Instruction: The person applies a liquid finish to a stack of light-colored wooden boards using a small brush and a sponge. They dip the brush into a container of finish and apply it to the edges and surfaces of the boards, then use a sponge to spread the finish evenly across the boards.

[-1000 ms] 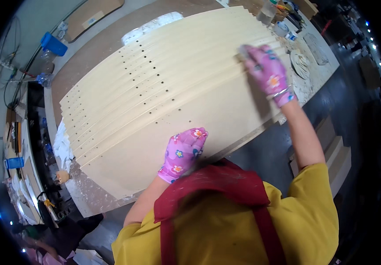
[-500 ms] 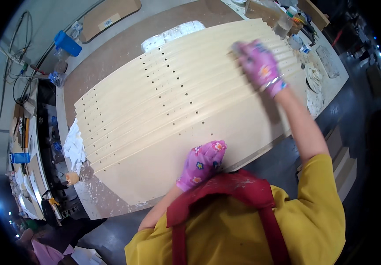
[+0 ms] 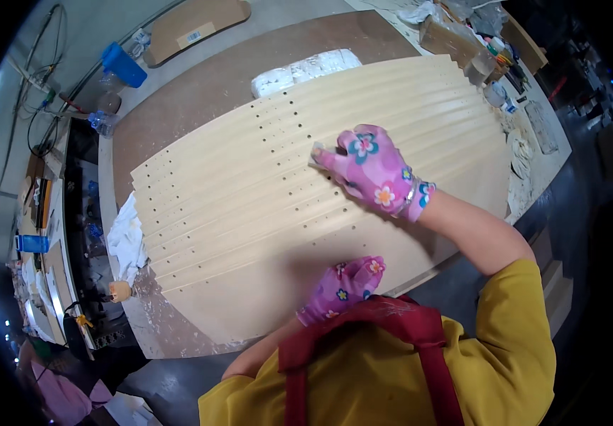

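Note:
Pale wooden boards (image 3: 249, 177) lie side by side in an overlapping, stepped row, with rows of small dark holes across them. Over the middle of the boards, near a line of holes, my right hand (image 3: 374, 169) in a pink flowered glove grips a small greyish sanding pad (image 3: 316, 154). Its fingers are bent around the pad, which is mostly hidden and touches the boards. My left hand (image 3: 342, 290), in a matching glove, rests by the near edge of the closest board. It holds nothing that I can see, and its fingers lie loosely along the wood.
The boards lie on a brown worktable (image 3: 200, 106). Behind them is a white wrapped bundle (image 3: 306, 73). A white cloth (image 3: 127, 238) hangs at the left edge, and a blue container (image 3: 124, 65) stands far left. Jars and tools crowd round a cardboard box (image 3: 448, 35) at back right.
My right hand has swept left and nearer across the boards, from the far right to the middle, with the pad in it. My left hand stays by the near edge; the view has shifted slightly.

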### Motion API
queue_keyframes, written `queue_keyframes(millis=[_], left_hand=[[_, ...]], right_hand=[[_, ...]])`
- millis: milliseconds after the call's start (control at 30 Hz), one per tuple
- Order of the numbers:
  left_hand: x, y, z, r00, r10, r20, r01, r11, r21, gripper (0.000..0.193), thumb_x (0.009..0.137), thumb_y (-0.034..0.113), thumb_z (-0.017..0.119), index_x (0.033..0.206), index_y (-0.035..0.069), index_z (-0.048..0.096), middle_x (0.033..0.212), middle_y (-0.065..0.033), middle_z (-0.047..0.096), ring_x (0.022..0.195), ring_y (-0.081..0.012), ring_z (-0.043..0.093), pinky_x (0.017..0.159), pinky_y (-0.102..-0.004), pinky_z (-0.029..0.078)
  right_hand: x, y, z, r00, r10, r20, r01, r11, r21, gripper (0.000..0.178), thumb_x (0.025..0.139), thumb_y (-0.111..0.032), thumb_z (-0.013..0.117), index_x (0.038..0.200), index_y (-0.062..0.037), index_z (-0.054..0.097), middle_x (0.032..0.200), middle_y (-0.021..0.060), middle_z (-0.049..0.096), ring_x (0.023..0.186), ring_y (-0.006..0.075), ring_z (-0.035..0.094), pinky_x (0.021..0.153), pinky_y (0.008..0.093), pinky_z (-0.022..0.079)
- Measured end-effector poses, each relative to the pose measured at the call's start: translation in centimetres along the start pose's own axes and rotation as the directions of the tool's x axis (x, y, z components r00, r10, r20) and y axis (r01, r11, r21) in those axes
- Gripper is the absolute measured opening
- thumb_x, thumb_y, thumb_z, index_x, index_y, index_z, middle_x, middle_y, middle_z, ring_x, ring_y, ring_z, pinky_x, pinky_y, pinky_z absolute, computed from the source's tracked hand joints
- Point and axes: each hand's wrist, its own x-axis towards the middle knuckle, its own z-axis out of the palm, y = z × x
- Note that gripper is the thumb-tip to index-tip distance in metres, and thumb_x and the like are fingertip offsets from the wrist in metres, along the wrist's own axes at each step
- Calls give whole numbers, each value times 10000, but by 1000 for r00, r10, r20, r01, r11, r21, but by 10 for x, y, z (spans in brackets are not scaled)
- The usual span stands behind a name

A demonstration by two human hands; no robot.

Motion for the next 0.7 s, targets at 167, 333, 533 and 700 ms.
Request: queue_keyframes(millis=[167, 333, 533, 700], left_hand=[[13, 6, -19, 988, 74, 136, -86, 992, 87, 388, 820, 154, 573, 1205, 137, 617, 1226, -56, 611, 1042, -219, 619, 690, -345, 560], [0, -1, 9, 995, -9, 103, 21, 994, -111, 337, 837, 163, 578, 1170, 135, 629, 1217, -54, 617, 1043, -221, 620, 709, -346, 568], [6, 0, -5, 992, 80, 96, -87, 994, 70, 282, 838, 173, 595, 1113, 150, 652, 1179, -24, 634, 1037, -202, 625, 645, -330, 571], [-3, -3, 20, 999, 50, 23, -46, 987, -156, 271, 836, 159, 610, 1104, 143, 650, 1147, -50, 635, 994, -206, 632, 634, -327, 570]], right_hand=[[-4, 134, -6, 909, 405, -103, -418, 885, -206, 268, 838, -154, 579, 1103, -148, 622, 837, 134, 634, 732, 297, 635, 638, 429, 483], [47, 51, 25, 996, 17, -85, -22, 998, -59, 355, 774, -88, 611, 1120, -163, 635, 754, 89, 597, 717, 283, 594, 683, 423, 488], [51, 119, 29, 948, 316, -48, -319, 922, -218, 341, 858, -153, 576, 1194, -194, 617, 887, 146, 605, 765, 314, 616, 672, 411, 498], [67, 126, 22, 966, 253, 53, -245, 962, -117, 304, 868, -191, 568, 1167, -166, 619, 971, 149, 622, 825, 325, 629, 751, 428, 500]])
